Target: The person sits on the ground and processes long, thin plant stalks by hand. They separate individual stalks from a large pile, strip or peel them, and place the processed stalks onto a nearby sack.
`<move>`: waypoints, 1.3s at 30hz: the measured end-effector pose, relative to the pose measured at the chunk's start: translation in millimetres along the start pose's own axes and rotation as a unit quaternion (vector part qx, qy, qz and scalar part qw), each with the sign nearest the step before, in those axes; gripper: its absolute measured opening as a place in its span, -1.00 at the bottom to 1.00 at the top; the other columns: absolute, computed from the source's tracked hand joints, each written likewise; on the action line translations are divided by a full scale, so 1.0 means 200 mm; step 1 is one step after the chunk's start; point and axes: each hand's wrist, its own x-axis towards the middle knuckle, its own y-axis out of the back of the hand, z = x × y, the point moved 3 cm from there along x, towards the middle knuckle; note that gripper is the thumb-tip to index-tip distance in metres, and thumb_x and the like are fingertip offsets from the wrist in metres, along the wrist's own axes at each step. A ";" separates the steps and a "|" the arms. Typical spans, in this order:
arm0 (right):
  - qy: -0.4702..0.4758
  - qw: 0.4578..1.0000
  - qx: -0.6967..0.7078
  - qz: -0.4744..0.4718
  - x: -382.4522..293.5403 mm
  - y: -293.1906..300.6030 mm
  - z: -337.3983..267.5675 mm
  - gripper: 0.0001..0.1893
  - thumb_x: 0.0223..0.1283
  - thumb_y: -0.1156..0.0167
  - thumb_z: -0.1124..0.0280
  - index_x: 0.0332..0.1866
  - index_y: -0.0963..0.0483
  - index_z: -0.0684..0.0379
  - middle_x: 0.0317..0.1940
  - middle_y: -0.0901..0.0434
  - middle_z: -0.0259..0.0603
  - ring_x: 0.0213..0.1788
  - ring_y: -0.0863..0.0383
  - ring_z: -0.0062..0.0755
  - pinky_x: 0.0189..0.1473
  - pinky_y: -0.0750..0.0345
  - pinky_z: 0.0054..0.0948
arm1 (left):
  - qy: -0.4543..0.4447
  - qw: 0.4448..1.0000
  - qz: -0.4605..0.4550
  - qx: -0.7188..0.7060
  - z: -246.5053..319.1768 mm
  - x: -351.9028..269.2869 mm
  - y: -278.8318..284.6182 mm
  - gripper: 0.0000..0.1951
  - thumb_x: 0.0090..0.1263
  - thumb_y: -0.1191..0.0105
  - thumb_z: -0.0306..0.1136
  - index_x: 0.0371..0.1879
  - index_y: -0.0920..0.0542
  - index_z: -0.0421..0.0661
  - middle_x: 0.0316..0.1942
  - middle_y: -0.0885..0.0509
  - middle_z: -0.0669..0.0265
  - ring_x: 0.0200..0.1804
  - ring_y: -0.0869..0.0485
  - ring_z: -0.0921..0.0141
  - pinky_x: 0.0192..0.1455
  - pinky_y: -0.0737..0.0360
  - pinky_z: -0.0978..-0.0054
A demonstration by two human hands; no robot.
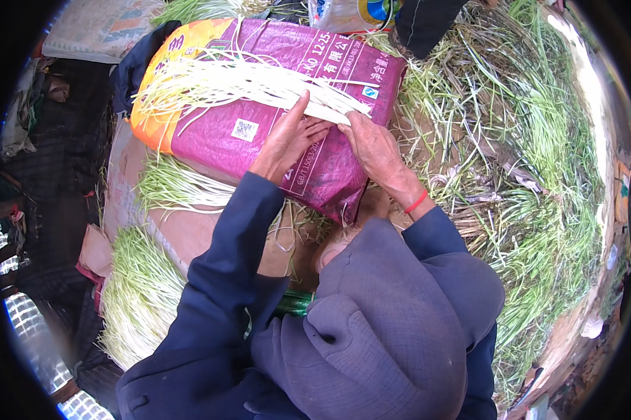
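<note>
A bundle of pale, long-stemmed shoots (242,81) with yellowish tips lies across a purple and orange woven plastic sack (216,131), which bears printed writing. At the white stem ends on the right, my right hand (373,147) has its fingers closed around the bundle's end; a red band circles that wrist. My left hand (294,134) is held palm inward just below the stems, thumb up beside them and fingers extended, not closed on anything. Whether its thumb touches the stems I cannot tell.
Smaller bundles of shoots (187,186) lie below the sack, and a larger pile (139,294) is at the lower left. Loose green and withered stalks (536,220) cover the right side. A dark cloth-covered limb (425,26) reaches in at the top, beside a printed plastic bag (347,14).
</note>
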 end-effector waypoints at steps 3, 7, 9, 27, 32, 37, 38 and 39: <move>0.007 1.000 -0.019 0.000 -0.02 -0.02 0.02 -0.80 0.47 -0.08 0.33 -0.10 -0.35 0.27 -0.32 -0.55 0.13 -0.24 -0.64 0.18 -0.23 -0.59 0.02 | 0.024 0.978 -0.003 0.206 0.08 -0.09 0.06 -0.40 0.54 -0.03 0.11 0.18 -0.53 -0.27 0.01 -0.70 0.11 0.02 -0.68 0.36 0.12 -0.58 0.43; 0.010 0.999 -0.042 -0.002 -0.01 -0.04 0.03 -0.80 0.47 -0.08 0.32 -0.12 -0.36 0.26 -0.35 -0.54 0.11 -0.31 -0.65 0.15 -0.29 -0.59 -0.01 | -0.084 0.899 0.029 0.428 0.20 -0.14 0.09 -0.57 0.46 -0.23 -0.05 -0.10 -0.69 -0.28 -0.39 -0.75 0.34 -0.36 -0.70 0.48 -0.24 -0.62 0.57; 0.011 0.998 -0.055 -0.009 -0.01 -0.04 0.03 -0.80 0.47 -0.08 0.31 -0.13 -0.36 0.26 -0.37 -0.55 0.09 -0.34 -0.66 0.13 -0.32 -0.60 -0.03 | -0.178 0.823 0.043 0.538 0.28 -0.15 0.08 -0.58 0.42 -0.27 -0.09 -0.15 -0.69 -0.31 -0.47 -0.73 0.36 -0.43 -0.67 0.48 -0.33 -0.60 0.56; -0.042 0.997 -0.029 -0.055 -0.01 -0.01 0.02 -0.71 0.37 -0.22 0.25 -0.04 -0.44 0.28 -0.22 -0.66 0.08 -0.22 -0.71 0.12 -0.21 -0.64 -0.04 | -0.431 0.454 -0.037 0.779 0.17 0.21 0.10 -0.20 0.28 -0.15 0.26 0.31 -0.46 -0.17 0.27 -0.51 0.10 0.31 -0.46 0.12 0.45 -0.28 0.11; -0.035 0.997 -0.032 -0.068 -0.02 0.08 -0.02 -0.74 0.34 -0.25 0.25 -0.12 -0.52 0.27 -0.33 -0.69 0.06 -0.28 -0.73 0.05 -0.25 -0.65 -0.07 | -0.453 0.464 -0.039 0.761 0.15 0.16 0.12 -0.30 0.30 -0.14 0.22 0.21 -0.55 -0.13 0.14 -0.56 0.17 0.21 -0.50 0.18 0.42 -0.29 0.12; -0.057 0.997 -0.033 -0.033 0.00 0.20 0.00 -0.78 0.34 -0.27 0.27 -0.25 -0.60 0.24 -0.45 -0.69 -0.03 -0.39 -0.74 0.00 -0.33 -0.64 -0.10 | -0.454 0.499 -0.045 0.737 0.14 0.14 0.13 -0.39 0.29 -0.22 0.09 0.17 -0.59 -0.12 0.11 -0.57 0.17 0.17 -0.52 0.18 0.38 -0.32 0.13; -0.073 0.997 -0.029 -0.007 0.02 0.22 0.02 -0.77 0.33 -0.27 0.28 -0.29 -0.62 0.26 -0.42 -0.68 -0.01 -0.38 -0.73 -0.01 -0.32 -0.63 -0.12 | -0.454 0.503 -0.046 0.734 0.13 0.14 0.13 -0.41 0.29 -0.23 0.07 0.16 -0.60 -0.12 0.10 -0.57 0.17 0.16 -0.52 0.18 0.37 -0.33 0.13; -0.058 0.998 -0.035 0.015 0.03 0.23 0.03 -0.77 0.33 -0.27 0.29 -0.29 -0.61 0.27 -0.42 -0.67 0.00 -0.37 -0.72 -0.01 -0.31 -0.62 -0.12 | -0.452 0.506 -0.046 0.733 0.13 0.14 0.13 -0.42 0.29 -0.24 0.06 0.14 -0.61 -0.12 0.10 -0.58 0.17 0.16 -0.52 0.18 0.37 -0.33 0.13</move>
